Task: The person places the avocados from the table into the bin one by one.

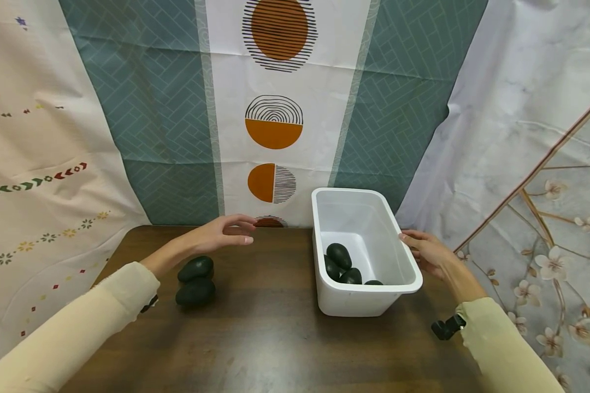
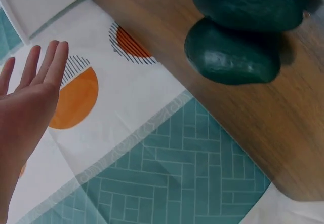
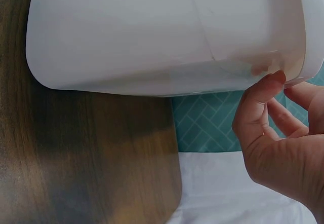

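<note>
My right hand [image 1: 430, 252] grips the right side of a white plastic bin [image 1: 354, 303] at its rim. The right wrist view shows the thumb and fingers of that hand [image 3: 276, 127] pinching the rim. Several dark green avocados [image 1: 339, 255] lie inside, gathered at the bin's near left end. Held over the table between the bin and two more avocados, my left hand [image 1: 216, 234] has loosely extended fingers and nothing in them. Those two, a farther avocado [image 1: 196, 268] and a nearer avocado [image 1: 195, 293], lie side by side below the left wrist.
A dark brown wooden table [image 1: 265, 344] carries everything. Behind it hangs a green and white patterned cloth [image 1: 167, 109], close to the bin's far end. Other printed cloths hang at the left [image 1: 34, 180] and right [image 1: 521, 136]. Each wrist wears a black strap.
</note>
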